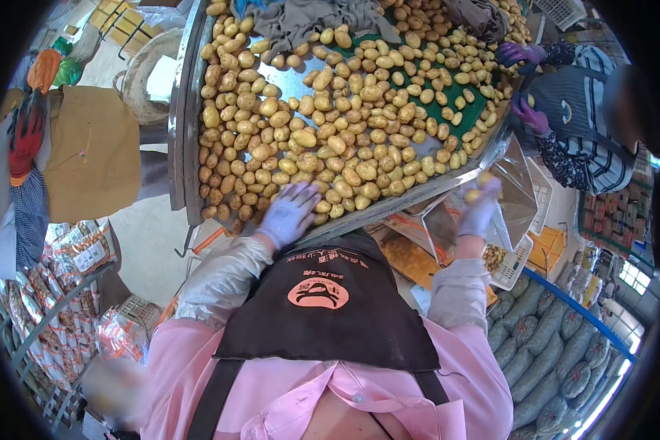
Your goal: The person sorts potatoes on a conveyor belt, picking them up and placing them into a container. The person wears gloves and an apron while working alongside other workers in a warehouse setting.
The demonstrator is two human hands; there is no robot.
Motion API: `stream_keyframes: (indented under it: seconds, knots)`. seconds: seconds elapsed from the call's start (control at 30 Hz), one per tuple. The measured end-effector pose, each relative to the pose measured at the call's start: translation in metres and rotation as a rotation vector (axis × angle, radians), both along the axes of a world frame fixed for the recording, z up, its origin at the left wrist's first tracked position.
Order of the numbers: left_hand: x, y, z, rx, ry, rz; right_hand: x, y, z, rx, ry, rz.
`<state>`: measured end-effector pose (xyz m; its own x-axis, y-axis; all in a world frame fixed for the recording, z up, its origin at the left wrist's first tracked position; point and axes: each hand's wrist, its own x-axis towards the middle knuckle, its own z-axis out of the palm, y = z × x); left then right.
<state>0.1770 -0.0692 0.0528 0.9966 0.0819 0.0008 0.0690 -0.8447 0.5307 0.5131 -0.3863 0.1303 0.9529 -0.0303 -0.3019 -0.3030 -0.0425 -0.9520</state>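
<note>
Many small yellow potatoes (pixel 330 146) lie spread over a metal-rimmed sorting table (pixel 374 212) before me. My left hand (pixel 291 214), in a pale lilac glove, rests palm down on the potatoes by the near edge. Its fingers are slightly apart, and its underside is hidden. Off the table's right corner, my right hand (pixel 479 214) wears a similar glove and is slightly blurred. Potatoes (pixel 472 195) show at its fingers, held beside a clear plastic bag (pixel 517 192). A green mat (pixel 467 118) shows between potatoes at the right.
Grey cloths (pixel 319 25) lie at the table's far side. A co-worker's purple-gloved hands (pixel 531 115) are at the right edge. At left is another person's red-and-black gloved hand (pixel 25 137). A white crate (pixel 514 264) stands below right, near stacked filled net sacks (pixel 550 341).
</note>
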Motion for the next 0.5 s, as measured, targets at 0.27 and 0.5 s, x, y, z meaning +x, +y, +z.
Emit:
stream_keyframes:
  seconds: [0.27, 0.5]
  knots:
    - [-0.04, 0.033, -0.002, 0.04, 0.132, 0.101, -0.081, 0.136, -0.059, -0.666, -0.355, 0.672]
    - [-0.122, 0.059, -0.02, 0.062, 0.11, 0.353, -0.196, 0.24, -0.094, -0.772, -1.275, 1.808]
